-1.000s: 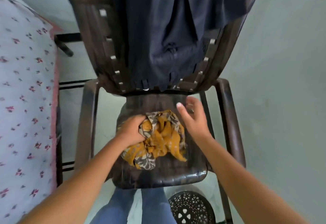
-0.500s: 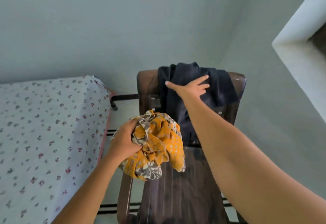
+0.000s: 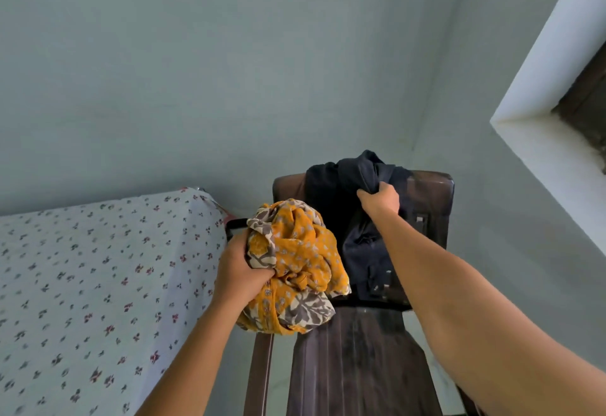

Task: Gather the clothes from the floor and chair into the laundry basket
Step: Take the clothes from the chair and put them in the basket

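My left hand (image 3: 237, 273) grips a bunched yellow cloth with a grey-and-cream floral print (image 3: 296, 266), held up in the air over the left side of the brown plastic chair (image 3: 360, 360). A dark navy garment (image 3: 341, 192) hangs over the chair's backrest. My right hand (image 3: 380, 199) is closed on a fold of it near the top of the backrest, and the fabric bunches up above my fingers. The laundry basket is not in view.
A bed with a white sheet printed with small flowers (image 3: 88, 284) stands close on the left of the chair. Pale green walls meet in a corner behind the chair. A white window ledge (image 3: 537, 140) juts out at the upper right.
My left hand lifted the yellow cloth off the seat. My right hand rose from the seat to the backrest, lay flat on the navy garment, and has now closed on it.
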Demonstrator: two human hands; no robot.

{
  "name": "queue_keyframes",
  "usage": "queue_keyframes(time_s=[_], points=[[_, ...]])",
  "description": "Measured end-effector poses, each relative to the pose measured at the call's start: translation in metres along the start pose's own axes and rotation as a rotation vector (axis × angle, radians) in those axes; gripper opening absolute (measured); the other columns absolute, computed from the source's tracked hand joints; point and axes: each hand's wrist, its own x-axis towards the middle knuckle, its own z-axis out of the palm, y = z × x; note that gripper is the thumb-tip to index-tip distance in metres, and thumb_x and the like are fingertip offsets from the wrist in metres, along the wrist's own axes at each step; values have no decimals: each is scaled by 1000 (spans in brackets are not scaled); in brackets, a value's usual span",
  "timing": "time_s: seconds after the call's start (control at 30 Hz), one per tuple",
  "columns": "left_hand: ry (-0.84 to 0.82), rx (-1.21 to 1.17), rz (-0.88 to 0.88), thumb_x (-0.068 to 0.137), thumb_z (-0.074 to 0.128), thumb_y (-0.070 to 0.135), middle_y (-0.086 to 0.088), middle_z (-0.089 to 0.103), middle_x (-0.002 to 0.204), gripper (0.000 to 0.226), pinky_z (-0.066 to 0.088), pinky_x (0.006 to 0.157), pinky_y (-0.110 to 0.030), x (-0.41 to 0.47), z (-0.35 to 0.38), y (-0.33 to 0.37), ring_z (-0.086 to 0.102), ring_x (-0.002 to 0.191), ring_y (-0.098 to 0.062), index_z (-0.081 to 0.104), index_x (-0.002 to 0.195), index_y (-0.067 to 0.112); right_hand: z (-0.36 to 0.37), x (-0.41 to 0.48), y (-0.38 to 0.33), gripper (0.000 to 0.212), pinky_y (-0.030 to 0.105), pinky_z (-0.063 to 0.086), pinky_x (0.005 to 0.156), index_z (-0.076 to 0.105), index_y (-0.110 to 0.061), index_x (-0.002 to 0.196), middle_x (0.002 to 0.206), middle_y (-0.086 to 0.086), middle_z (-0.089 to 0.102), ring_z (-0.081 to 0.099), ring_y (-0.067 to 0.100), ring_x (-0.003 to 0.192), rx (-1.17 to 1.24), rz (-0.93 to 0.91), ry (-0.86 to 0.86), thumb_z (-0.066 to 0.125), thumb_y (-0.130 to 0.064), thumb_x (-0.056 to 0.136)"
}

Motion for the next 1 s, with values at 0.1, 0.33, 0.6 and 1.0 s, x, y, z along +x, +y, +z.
queue_keyframes(time_s=[0.1,0.33,0.6,1.0], points=[[23,-47,-13,69,81,15,3,59,115,64,41,90,-29,-4,-10,13,53,106,-14,56,128,22,-20,-9,-41,29,35,50,63,61,-4,95,85,12,64,65,29,83,118,-103,43,65,-29,82],[122,-215,51,73,78,11,-7,61,126,61,43,95,-34,-21,-55,59,56,119,-27,55,129,19,-116,-96,-140,8,11,43,51,60,-12,87,71,-4,61,56,-1,60,351,-556,130,65,-10,81],[27,-445,305,71,78,13,-4,61,130,68,46,104,-47,-86,-97,93,56,121,-25,53,133,23,-210,-295,-101,41,31,49,95,62,-7,116,121,-7,52,53,13,114,416,-680,395,62,-7,75],[-984,-465,582,44,83,23,11,68,100,81,52,72,-10,-378,-12,53,65,85,9,52,118,28,-264,-647,132,28,34,51,64,64,-5,92,76,11,66,62,26,72,1157,-22,697,51,-11,68]])
